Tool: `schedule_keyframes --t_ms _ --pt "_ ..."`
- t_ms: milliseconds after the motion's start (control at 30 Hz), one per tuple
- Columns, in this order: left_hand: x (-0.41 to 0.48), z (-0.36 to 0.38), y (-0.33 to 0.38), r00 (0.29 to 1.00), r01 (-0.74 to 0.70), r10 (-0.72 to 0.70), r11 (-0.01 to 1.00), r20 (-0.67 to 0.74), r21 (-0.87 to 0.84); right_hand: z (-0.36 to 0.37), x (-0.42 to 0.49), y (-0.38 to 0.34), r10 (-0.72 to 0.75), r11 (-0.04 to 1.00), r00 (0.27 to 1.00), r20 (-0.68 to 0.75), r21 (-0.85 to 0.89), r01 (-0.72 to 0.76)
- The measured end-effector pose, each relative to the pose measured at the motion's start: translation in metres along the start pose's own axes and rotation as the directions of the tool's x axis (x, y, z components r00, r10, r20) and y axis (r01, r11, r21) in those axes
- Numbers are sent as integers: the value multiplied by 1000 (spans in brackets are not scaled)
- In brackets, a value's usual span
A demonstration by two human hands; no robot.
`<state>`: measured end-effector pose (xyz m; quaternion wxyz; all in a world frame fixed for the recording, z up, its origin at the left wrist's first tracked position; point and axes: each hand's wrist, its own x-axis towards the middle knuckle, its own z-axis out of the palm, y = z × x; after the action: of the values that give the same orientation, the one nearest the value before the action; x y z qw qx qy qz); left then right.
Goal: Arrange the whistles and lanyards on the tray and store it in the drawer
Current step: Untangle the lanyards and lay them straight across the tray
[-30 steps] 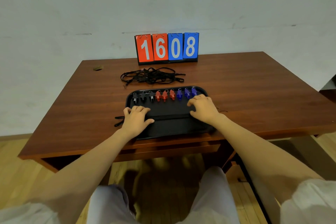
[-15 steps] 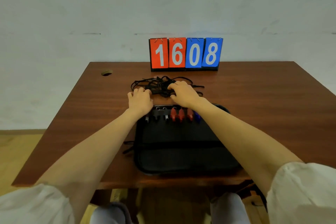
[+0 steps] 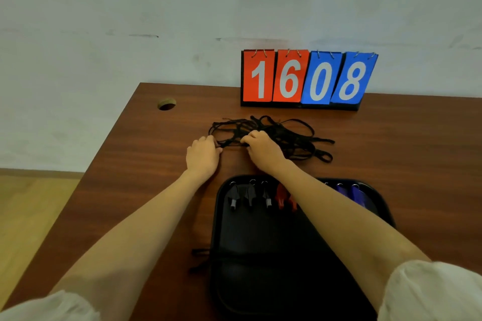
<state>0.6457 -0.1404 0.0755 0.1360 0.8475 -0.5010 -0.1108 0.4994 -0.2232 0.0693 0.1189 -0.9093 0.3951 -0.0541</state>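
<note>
Nearest, the black tray (image 3: 260, 255) sits at the desk's (image 3: 404, 164) front edge with the whistles (image 3: 250, 197) already lined along its far rim: black, then red, then blue, partly hidden by the right forearm. One cord (image 3: 199, 259) pokes out at its left side. Beyond the tray, the left hand (image 3: 203, 155) pinches a strand and the right hand (image 3: 263, 147) closes on the tangled lanyards (image 3: 287, 135). Those still need sorting onto the tray; storing comes after. A scoreboard (image 3: 305, 78) stands furthest.

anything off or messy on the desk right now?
Yes: the lanyards lie in one tangled heap behind the tray, both hands at its near edge. One stray cord pokes out at the tray's left edge. Whistles sit in a neat row.
</note>
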Motion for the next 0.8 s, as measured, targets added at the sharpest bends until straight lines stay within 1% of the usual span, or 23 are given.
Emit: schedule_keyframes --t_ms 33,100,133,167,200,233,267,300,333,367,433,467,533,633,700,767,800 --pt "1 0 0 1000 -8 8 1000 9 -13 1 2 4 31 1000 999 -21 4 -31" --pt "-1 -2 2 1000 -18 19 999 14 -34 -1 4 9 86 996 996 -18 -25 -86" --pt "-2 -3 3 1000 -20 20 998 8 -55 -3 4 10 98 994 994 -38 -53 -100" --pt "-4 -5 5 1000 -22 22 996 -1 -87 -3 5 9 84 994 992 -95 -65 -90" --pt "-5 -8 7 1000 -28 27 991 -8 -132 -5 4 6 44 998 985 -167 -42 -52" --pt "-7 -12 10 999 -43 40 981 -16 -189 -8 2 1 -11 1000 980 -200 7 12" --pt "-9 -18 12 997 -72 67 966 -31 -250 -13 0 -5 -72 994 980 -187 64 86" --pt "-11 -25 15 993 -117 104 946 -59 -302 -20 -3 -13 -123 983 982 -144 119 140" --pt "-14 -31 18 985 -166 143 924 -94 -343 -28 -5 -20 -145 975 986 -84 160 157" --pt "-17 -38 21 976 -210 174 901 -129 -379 -35 -6 -25 -136 970 988 -69 193 147" --pt "-22 -51 27 962 -263 202 866 -183 -426 -51 -9 -32 -67 958 985 -160 266 109" --pt "-24 -58 30 955 -282 208 858 -211 -428 -59 -10 -34 -34 957 978 -208 274 92" --pt "-28 -70 36 932 -324 212 849 -292 -417 -77 -14 -36 -5 967 966 -257 246 71" --pt "-36 -86 44 908 -330 144 823 -393 -463 -107 -19 -34 59 958 936 -348 282 44" --pt "-39 -91 48 920 -289 96 822 -380 -490 -127 -21 -31 101 955 916 -387 296 20" --pt "-42 -93 51 947 -220 73 857 -312 -466 -145 -25 -28 142 952 901 -410 305 -11" --pt "-43 -94 54 961 -186 70 878 -267 -442 -154 -28 -26 174 941 892 -417 337 -26"
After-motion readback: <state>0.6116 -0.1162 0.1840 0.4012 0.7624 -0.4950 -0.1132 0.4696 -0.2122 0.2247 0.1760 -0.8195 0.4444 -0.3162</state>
